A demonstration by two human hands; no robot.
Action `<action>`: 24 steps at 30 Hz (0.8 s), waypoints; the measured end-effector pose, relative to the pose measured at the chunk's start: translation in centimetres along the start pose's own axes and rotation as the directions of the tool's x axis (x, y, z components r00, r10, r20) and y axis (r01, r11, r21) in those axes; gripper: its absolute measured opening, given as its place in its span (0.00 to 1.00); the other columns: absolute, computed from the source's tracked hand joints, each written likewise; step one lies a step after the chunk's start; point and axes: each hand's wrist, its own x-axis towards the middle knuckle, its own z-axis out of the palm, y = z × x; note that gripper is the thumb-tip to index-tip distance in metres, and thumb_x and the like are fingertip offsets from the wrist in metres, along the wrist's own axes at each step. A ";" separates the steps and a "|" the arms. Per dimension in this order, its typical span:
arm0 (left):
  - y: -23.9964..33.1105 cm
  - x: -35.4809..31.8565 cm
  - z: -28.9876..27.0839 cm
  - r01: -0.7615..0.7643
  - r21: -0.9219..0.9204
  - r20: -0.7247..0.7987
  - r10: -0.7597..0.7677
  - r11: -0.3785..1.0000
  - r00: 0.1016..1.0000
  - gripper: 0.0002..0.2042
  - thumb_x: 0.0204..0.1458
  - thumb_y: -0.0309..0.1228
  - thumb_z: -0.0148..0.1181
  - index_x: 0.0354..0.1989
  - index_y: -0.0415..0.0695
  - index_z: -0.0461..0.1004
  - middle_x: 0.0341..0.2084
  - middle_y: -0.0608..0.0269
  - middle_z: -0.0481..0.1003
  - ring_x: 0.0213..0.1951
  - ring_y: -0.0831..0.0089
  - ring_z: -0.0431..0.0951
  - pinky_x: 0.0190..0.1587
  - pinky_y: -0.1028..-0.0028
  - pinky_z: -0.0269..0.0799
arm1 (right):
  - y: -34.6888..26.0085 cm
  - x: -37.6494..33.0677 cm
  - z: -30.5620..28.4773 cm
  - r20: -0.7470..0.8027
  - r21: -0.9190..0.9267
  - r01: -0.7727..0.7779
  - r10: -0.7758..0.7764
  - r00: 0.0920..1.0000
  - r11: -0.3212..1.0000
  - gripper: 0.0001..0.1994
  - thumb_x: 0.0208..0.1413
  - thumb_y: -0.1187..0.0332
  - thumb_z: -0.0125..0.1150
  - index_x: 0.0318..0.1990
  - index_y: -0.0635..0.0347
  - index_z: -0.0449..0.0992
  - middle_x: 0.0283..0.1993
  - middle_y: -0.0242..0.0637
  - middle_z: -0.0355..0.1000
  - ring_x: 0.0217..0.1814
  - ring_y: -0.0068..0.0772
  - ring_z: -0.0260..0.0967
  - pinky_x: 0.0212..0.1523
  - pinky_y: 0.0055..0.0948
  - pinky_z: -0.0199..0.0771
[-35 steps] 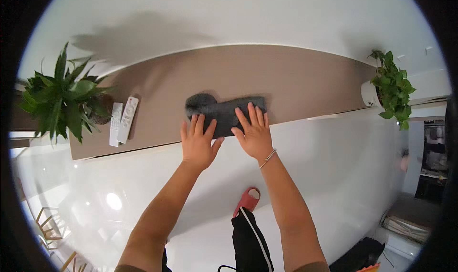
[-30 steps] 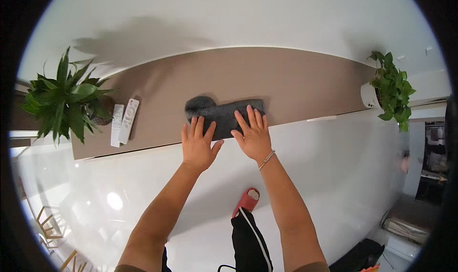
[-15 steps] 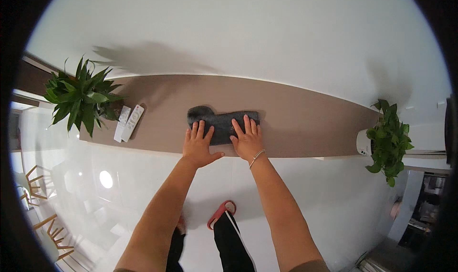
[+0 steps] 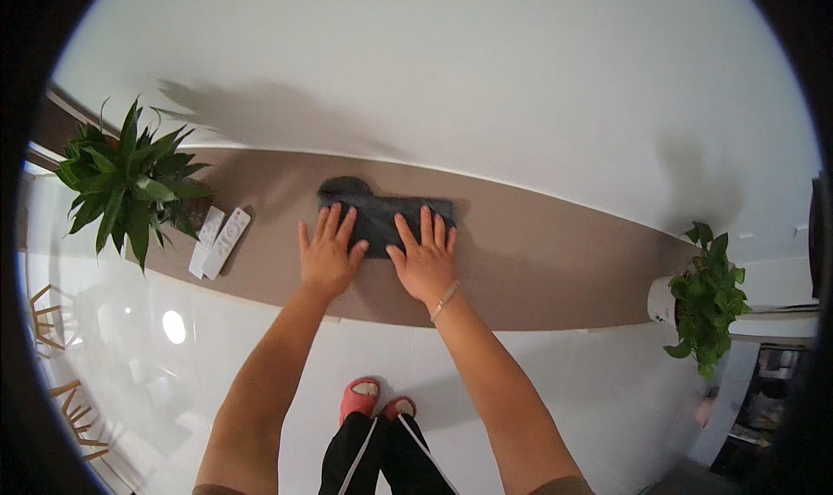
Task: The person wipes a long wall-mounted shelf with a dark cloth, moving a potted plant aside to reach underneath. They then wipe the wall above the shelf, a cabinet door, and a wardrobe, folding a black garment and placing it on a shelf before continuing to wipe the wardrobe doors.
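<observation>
Biggest change on my feed: the view has swung, so the front edge of the brown tabletop (image 4: 555, 261) sits lower in frame. Both red slippers (image 4: 359, 398) now show side by side on the floor (image 4: 607, 382); 1.2 s ago only one showed properly.

Dark gray cloth (image 4: 378, 217) was at the front edge. Now it lies further back, left of the tabletop's middle, with a brown strip between it and the edge, left end bunched into a rounded lobe. My read for the work in hand: both hands shoved it deeper, flat pressure, no lift.

Left hand (image 4: 328, 263) and right hand (image 4: 429, 272) both palm down, fingers straight and spread, tips on the cloth, not curled around it. Left little finger looks just off its side.

Around me: wall (image 4: 486, 70) bounds the back. Spiky plant (image 4: 130, 178) at left end, leafy plant (image 4: 710, 295) in a white pot (image 4: 662, 301) at right; both limit sideways travel. Nearest obstacle: two white remotes (image 4: 227, 243), overlapping, left of the cloth, not touching it.
</observation>
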 end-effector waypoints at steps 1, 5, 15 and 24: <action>-0.5 1.6 -0.1 0.013 0.010 -0.037 -0.013 1.000 0.999 0.30 0.58 0.48 0.51 0.68 0.52 0.57 0.68 0.55 0.55 0.70 0.58 0.50 0.69 0.46 0.37 | -0.1 2.0 -0.2 -0.005 0.000 0.009 -0.009 1.000 1.000 0.29 0.63 0.47 0.44 0.70 0.39 0.56 0.75 0.46 0.43 0.76 0.53 0.39 0.72 0.57 0.32; -1.8 5.4 0.5 0.046 0.048 -0.150 -0.039 0.998 0.988 0.28 0.58 0.47 0.52 0.65 0.49 0.62 0.66 0.53 0.58 0.69 0.56 0.52 0.69 0.48 0.40 | 0.5 6.6 -0.4 0.015 0.053 0.039 -0.040 0.999 0.998 0.29 0.64 0.45 0.39 0.70 0.40 0.56 0.76 0.42 0.41 0.77 0.49 0.38 0.74 0.51 0.30; 17.7 7.1 6.0 -0.354 -0.026 -0.059 0.352 0.935 0.934 0.28 0.54 0.47 0.58 0.63 0.52 0.66 0.63 0.54 0.61 0.64 0.54 0.58 0.63 0.53 0.52 | 20.5 -0.6 -5.2 -0.062 -0.052 -0.260 0.257 0.964 0.964 0.29 0.64 0.44 0.42 0.69 0.45 0.58 0.74 0.44 0.47 0.76 0.47 0.41 0.73 0.50 0.37; 18.9 1.9 5.1 -0.437 -0.049 0.084 0.439 0.898 0.894 0.30 0.53 0.48 0.57 0.64 0.53 0.64 0.65 0.55 0.59 0.65 0.55 0.58 0.64 0.49 0.49 | 20.8 -9.0 -3.5 -0.159 0.056 -0.227 0.233 0.959 0.972 0.30 0.61 0.46 0.49 0.67 0.49 0.61 0.72 0.55 0.48 0.72 0.60 0.45 0.70 0.55 0.42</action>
